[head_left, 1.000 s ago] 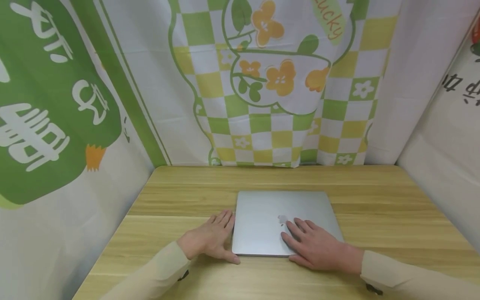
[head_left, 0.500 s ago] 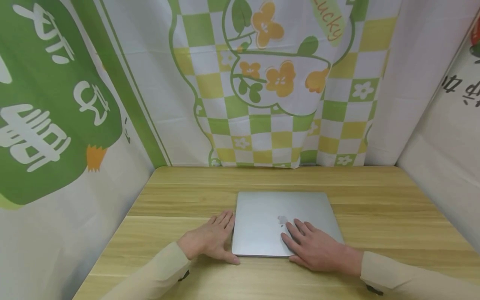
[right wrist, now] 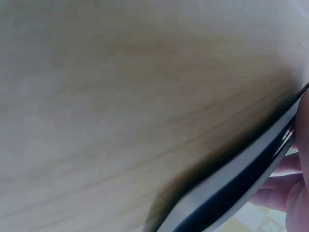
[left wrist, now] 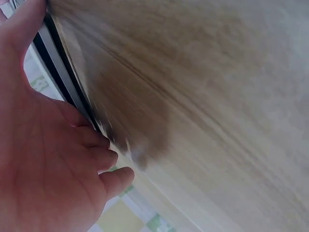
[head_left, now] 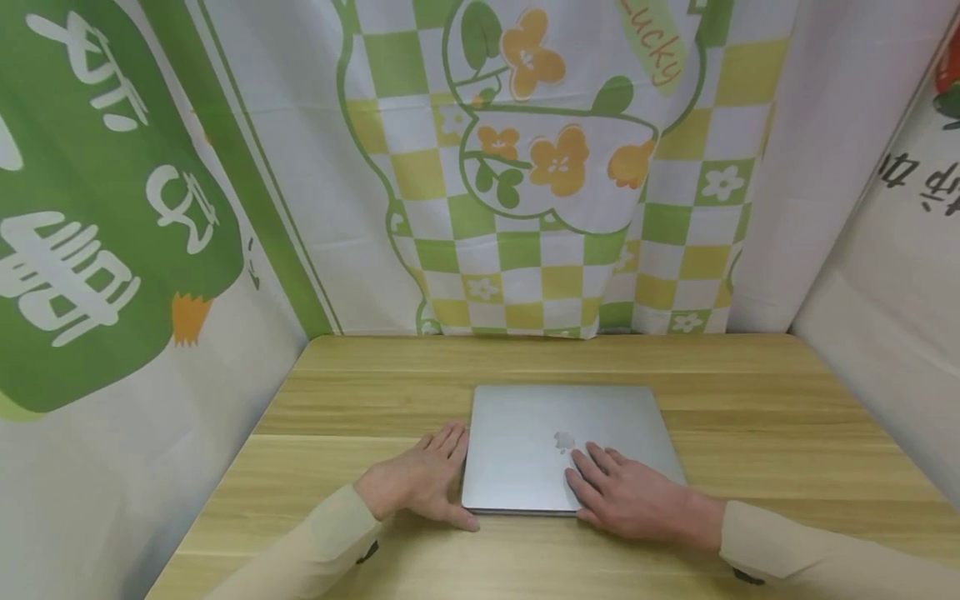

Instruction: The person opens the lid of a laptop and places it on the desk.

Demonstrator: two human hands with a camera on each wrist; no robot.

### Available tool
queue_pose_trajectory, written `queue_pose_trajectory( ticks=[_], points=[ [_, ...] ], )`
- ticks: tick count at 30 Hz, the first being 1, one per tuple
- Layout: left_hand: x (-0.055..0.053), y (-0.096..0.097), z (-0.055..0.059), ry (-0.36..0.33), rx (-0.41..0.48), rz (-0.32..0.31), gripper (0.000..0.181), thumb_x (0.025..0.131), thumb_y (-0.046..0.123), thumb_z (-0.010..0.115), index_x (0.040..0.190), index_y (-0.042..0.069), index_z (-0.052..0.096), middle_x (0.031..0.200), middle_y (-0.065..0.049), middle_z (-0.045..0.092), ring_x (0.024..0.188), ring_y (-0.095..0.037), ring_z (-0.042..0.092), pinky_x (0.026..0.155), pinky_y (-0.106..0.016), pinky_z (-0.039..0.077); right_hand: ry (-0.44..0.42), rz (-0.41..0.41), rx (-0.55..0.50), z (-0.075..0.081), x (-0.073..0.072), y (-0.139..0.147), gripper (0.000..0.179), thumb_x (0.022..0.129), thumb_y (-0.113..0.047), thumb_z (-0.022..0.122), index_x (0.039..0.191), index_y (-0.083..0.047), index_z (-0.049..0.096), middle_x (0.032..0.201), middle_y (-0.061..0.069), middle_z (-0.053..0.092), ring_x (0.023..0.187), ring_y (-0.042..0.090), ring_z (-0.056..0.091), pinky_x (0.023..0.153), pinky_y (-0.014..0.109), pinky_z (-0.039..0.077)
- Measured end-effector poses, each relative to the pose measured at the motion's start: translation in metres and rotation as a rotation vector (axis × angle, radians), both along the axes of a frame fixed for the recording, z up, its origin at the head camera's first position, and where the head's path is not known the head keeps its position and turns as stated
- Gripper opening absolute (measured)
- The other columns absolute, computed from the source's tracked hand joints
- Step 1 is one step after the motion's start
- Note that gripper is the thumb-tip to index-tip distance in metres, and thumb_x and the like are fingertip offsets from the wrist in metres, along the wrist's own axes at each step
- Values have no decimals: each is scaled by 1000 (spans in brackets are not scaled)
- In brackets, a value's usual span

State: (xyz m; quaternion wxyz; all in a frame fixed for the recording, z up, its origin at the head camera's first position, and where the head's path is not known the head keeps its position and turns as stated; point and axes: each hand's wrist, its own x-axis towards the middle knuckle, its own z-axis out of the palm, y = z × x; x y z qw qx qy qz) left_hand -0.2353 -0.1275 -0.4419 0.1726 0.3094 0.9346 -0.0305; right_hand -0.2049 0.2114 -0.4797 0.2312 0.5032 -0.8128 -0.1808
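MacBook laptop (head_left: 517, 425), lid (head_left: 510, 475) ajar; on table (head_left: 337, 387), short of far edge.
Left hand (head_left: 422, 477): fingers extended along laptop's left side, apparently bracing; right hand (head_left: 636, 498): fingers and thumb pinching lid, presumably keeping it raised.

Plain pale-beige cloth sleeves (head_left: 315, 542) at lower left and lower right, small black pieces (head_left: 368, 552) beneath, bare hands (head_left: 423, 479)

Printed cloths (head_left: 517, 250) on three sides show a curtained booth.
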Motion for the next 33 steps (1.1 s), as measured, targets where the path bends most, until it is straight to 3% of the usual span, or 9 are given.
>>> queue_pose_trajectory(
  ticks=[11,26,33],
  points=[
    [-3,-4,-4,12,22,-18,123,77,87,44,156,-2,13,164,-22,5,153,-35,9,123,-48,22,3,15,-19,4,-1,1,53,106,-47,30,129,-8,57,124,15,66,109,32,67,83,39,61],
    [-4,-4,-7,25,27,-25,124,76,88,45,156,-1,11,165,-20,4,154,-33,9,123,-48,22,-92,-36,-60,3,-1,4,58,100,-59,39,132,-13,53,129,12,63,114,30,65,85,39,60],
    [-5,-4,-7,20,24,-26,123,77,88,44,156,-2,13,165,-21,5,153,-33,10,123,-48,22,-104,-49,-44,5,0,3,55,102,-55,36,133,-13,54,131,12,63,115,30,64,86,39,59]
  ],
)
